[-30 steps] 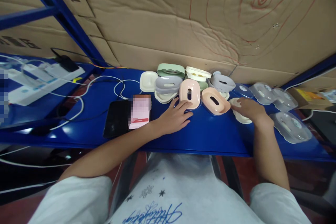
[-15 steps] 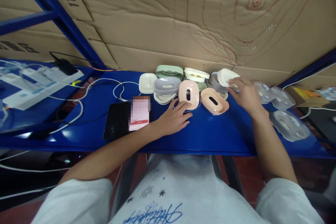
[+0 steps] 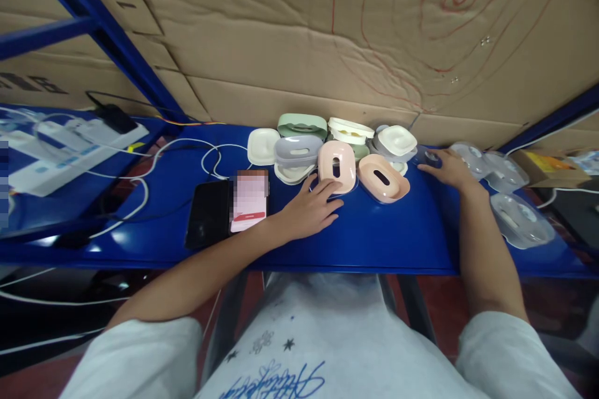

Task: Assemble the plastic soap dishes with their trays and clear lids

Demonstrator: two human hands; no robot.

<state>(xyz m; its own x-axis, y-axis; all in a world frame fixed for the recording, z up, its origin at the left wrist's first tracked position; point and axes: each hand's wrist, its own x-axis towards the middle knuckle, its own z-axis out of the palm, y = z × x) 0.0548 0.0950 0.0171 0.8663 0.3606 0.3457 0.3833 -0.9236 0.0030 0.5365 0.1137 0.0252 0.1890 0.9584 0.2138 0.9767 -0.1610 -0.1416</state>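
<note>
My left hand point(image 3: 311, 211) lies with spread fingers against the near edge of a pink piece with an oval slot point(image 3: 337, 159), resting on it rather than gripping. Just right of that is a tilted pink oval dish with a dark slot point(image 3: 382, 178). My right hand point(image 3: 447, 168) reaches low over the blue table, its thumb and fingers apart beside a clear plastic piece point(image 3: 427, 154), which it partly hides. A white rounded lid point(image 3: 397, 139) sits on a grey container point(image 3: 384, 151) to the left of that hand.
Behind my left hand stand a grey oval dish point(image 3: 298, 151), a green container point(image 3: 302, 124), cream pieces point(image 3: 350, 129) and a white lid point(image 3: 262, 146). Several clear covers point(image 3: 521, 219) lie at right. Two phones point(image 3: 208, 215) and white cables point(image 3: 175, 143) lie at left; cardboard point(image 3: 281, 31) walls the back.
My right hand has let go of the white lid, which now rests on the grey container, and has moved right and down to the clear piece. The left hand stays put.
</note>
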